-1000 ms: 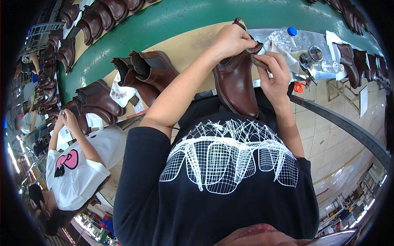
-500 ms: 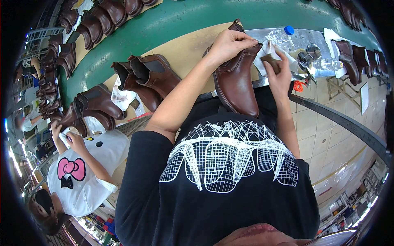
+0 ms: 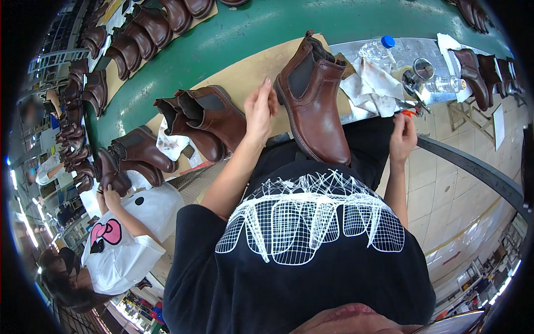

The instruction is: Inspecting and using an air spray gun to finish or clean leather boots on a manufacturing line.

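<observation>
Over cardboard (image 3: 253, 72), boot (image 3: 320, 111), toe (image 3: 332, 151) toward wearer (image 3: 300, 289)

black short-sleeved tee (image 3: 345, 289), loose sleeves (image 3: 186, 245), kinda cool scalloped white wireframe-mesh print (image 3: 292, 239) across the front, black pants (image 3: 367, 142)

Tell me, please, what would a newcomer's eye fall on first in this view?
The brown boot in the middle would probably catch it first, between the person's left fingers and right fingers. Below it, the white net-like print stands out on the black shirt. At the upper right, the blue cap of a clear bottle makes a bright spot.
</observation>
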Available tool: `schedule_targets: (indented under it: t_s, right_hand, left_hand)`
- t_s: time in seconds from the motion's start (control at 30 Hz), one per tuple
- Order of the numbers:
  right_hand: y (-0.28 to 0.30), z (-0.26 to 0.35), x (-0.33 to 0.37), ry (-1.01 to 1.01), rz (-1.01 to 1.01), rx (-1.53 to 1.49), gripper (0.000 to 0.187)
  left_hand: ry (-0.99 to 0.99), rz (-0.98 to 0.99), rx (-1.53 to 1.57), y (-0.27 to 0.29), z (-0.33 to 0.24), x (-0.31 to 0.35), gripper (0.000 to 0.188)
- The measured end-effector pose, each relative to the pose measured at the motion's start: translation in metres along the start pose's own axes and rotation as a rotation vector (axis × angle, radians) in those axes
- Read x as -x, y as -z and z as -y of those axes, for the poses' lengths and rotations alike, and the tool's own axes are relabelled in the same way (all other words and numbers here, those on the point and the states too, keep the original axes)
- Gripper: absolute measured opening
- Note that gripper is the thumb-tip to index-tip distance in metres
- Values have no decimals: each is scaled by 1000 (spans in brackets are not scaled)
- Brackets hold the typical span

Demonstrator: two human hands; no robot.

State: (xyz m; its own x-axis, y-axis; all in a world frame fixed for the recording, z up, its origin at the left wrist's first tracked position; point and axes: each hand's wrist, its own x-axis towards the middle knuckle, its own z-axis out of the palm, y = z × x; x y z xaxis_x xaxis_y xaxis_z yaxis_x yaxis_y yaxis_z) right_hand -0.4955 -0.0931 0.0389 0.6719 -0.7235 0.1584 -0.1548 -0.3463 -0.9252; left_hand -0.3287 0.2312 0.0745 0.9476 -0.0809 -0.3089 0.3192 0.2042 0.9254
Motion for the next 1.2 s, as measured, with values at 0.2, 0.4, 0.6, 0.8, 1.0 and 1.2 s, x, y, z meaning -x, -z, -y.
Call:
schedule_targets:
  t_s: [0.2,0.4,0.6,0.8,1.0,1.2]
  right_hand:
    - [12,-35,-18,-51,-272,37,45]
    - [29,-76,-60,129,-228,346,46]
    - [42,-85,-85,48,-179,286,36]
    - [54,-113,-106,24,-97,86,20]
    - [67,-46,-97,175,-155,166,20]
    - [74,96,-66,368,-57,-61,19]
  left_hand:
    - [598,342,3,22,36,34,69]
    - [645,485,180,-1,35,40,62]
    - [662,577,284,-3,30,41,57]
    - [604,606,295,1,39,42,59]
    - [506,427,321,-6,25,34,67]
    - [375,382,391,-21,-11,15,78]
